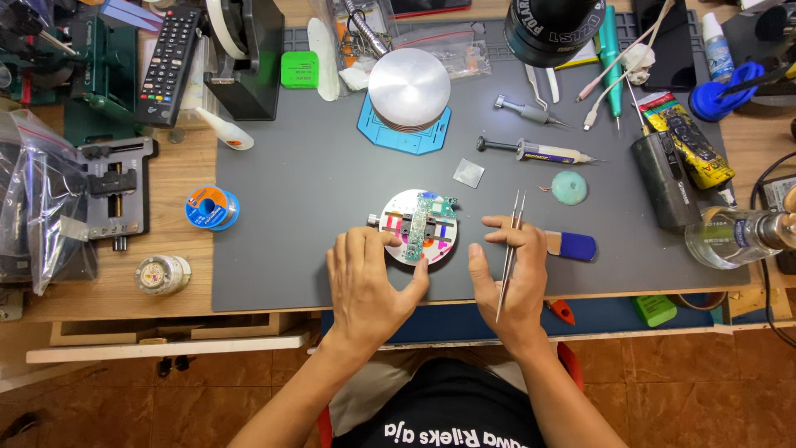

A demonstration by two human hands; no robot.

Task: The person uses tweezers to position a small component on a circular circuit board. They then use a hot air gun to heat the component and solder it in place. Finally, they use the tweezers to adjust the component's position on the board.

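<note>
Green circuit board (pixel 420 222) sits clamped in the round holder (pixel 396 217) near the tabletop's front edge, so my left hand (pixel 365 282), fingers loose, should steady it while my right hand (pixel 512 270) pinches tweezers (pixel 508 257).

Left hand (pixel 367 278) steadies the round holder (pixel 396 217) clamping a circuit board (pixel 420 226); right hand (pixel 512 270) holds tweezers (pixel 509 257).

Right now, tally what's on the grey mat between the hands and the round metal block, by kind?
Tweezers: 1
Round fixture with circuit board: 1
Syringe: 1
Metal square: 1
Green disc: 1
Total: 5
</note>
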